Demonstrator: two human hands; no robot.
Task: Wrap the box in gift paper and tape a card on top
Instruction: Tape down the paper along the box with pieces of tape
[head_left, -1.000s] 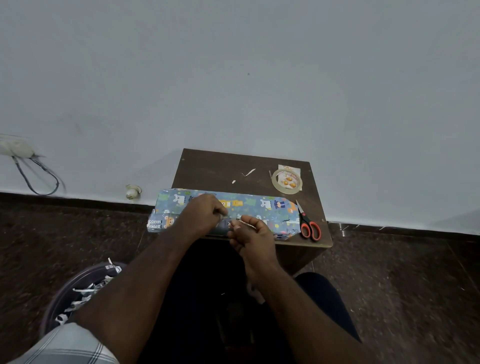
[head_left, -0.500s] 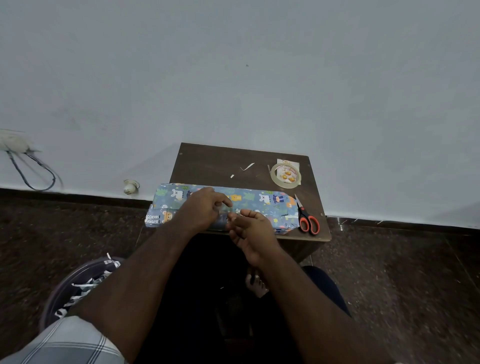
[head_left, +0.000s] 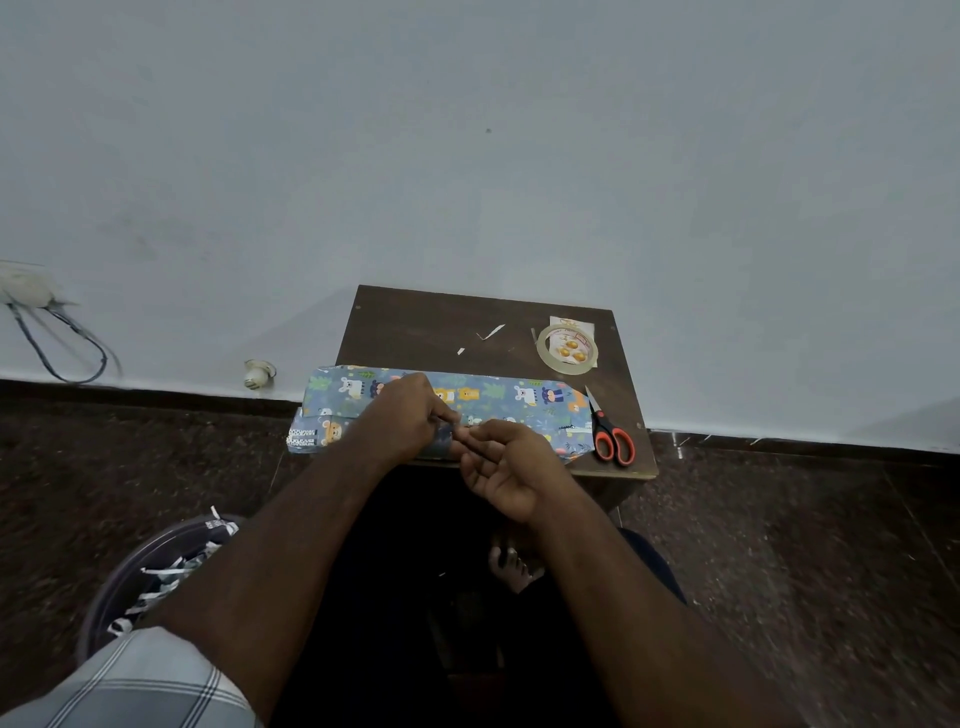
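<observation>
Our left hand (head_left: 410, 415) presses curled fingers on the box (head_left: 467, 402) at the bench (head_left: 415, 327) front edge — right hand (head_left: 506, 467) pinches something unclear. Paper likely thin, slippery — we'd hold the seam.

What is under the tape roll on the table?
A small printed card lies under the tape roll, showing through its hole and past its far edge. The part beneath the ring itself is covered; its print is unreadable.
</observation>
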